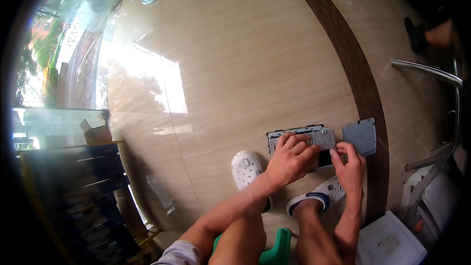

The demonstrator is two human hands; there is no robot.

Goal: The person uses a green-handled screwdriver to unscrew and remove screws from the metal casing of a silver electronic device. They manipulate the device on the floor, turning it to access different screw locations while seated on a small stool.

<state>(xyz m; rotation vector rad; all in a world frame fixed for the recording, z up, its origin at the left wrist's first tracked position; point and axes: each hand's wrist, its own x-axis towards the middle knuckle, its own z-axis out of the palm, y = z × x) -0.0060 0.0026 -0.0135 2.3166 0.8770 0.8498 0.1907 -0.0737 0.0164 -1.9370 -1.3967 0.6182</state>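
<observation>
A flat, dark rectangular device with a grey metal rim (279, 132) lies on the floor in front of my feet. Over it is a clear, ridged plastic piece (322, 139). My left hand (293, 158) reaches across the device, its bent fingers closed on the left end of the plastic piece. At the other end, the thumb and forefinger of my right hand (350, 168) are pinched together by the piece's lower right corner. Part of the device is hidden beneath my left hand. A grey metal cover plate (359, 136) rests on the floor just right of the device.
White clogs (247, 168) on my feet flank the work area, and a green stool (280, 248) is under me. A metal chair frame (431, 70) and white box (390, 245) stand right. Shelving (73, 191) fills the left; a clear plastic wrapper (161, 195) lies beside it.
</observation>
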